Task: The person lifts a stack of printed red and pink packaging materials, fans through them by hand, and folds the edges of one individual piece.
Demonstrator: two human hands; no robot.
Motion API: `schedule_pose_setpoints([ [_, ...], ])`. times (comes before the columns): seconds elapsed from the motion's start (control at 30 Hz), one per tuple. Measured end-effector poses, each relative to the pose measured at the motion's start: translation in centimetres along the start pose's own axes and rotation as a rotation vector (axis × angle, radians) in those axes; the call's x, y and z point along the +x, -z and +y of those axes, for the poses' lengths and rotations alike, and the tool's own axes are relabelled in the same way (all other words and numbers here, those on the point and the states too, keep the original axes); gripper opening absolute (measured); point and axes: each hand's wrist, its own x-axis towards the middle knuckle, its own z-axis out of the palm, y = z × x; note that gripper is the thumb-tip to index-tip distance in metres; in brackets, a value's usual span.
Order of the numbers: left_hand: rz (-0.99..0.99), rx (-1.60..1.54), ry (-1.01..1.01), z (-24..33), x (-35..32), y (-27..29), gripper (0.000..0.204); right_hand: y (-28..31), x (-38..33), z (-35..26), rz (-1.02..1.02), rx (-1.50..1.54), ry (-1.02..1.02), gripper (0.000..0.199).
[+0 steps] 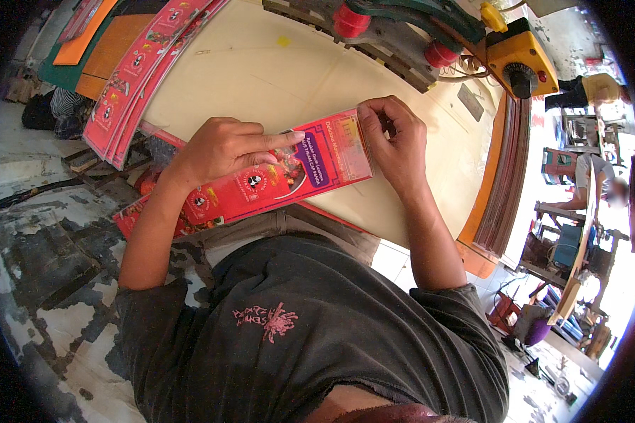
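Note:
A long red printed strip (219, 194), with a purple panel and food pictures on it, lies slantwise across the near edge of the cream tabletop. My left hand (229, 144) rests over its middle, index finger stretched along the printed face and thumb apart from it. At the strip's right end, my right hand (391, 130) pinches the upper corner between thumb and fingertips. That end has a glossy, see-through look over the print. The strip's left end reaches past my left forearm, which covers part of it. Beneath it, another red edge (339, 220) shows along the table's front.
Similar red strips (130, 81) lie stacked at the far left, beside orange and brown boards (106, 56). A dark green machine arm with red knobs (351, 21) and a yellow control box (521, 67) overhangs the far right. Another person (593, 176) sits at the right.

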Motion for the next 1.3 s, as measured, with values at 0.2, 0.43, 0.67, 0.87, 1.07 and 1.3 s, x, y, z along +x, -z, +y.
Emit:
schedule_pose_setpoints([
  [0.2, -0.01, 0.001, 0.01, 0.0, 0.0, 0.0, 0.057, 0.0, 0.0, 0.3, -0.004, -0.027, 0.036, 0.011],
  [0.43, -0.015, -0.015, 0.03, 0.3, 0.1, 0.1, 0.056, -0.4, -0.2, -0.1, 0.046, -0.148, 0.052, 0.009],
  [0.67, 0.035, 0.005, 0.005, 0.2, 0.2, -0.4, 0.052, -0.8, -0.3, 0.0, 0.173, -0.187, 0.03, 0.01],
  [0.87, 0.114, -0.046, 0.033, 0.3, 0.1, -0.4, 0.051, 0.0, 0.0, 1.4, 0.235, 0.031, -0.094, 0.005],
  [1.07, 0.164, -0.247, 0.236, 0.7, -0.2, -0.1, 0.057, 0.5, -0.1, 1.1, 0.055, 0.664, -0.118, 0.014],
  [1.3, 0.097, -0.168, 0.199, -1.9, -1.5, -1.4, 0.044, 0.9, 0.3, 0.3, -0.034, 1.08, -0.13, 0.019],
])
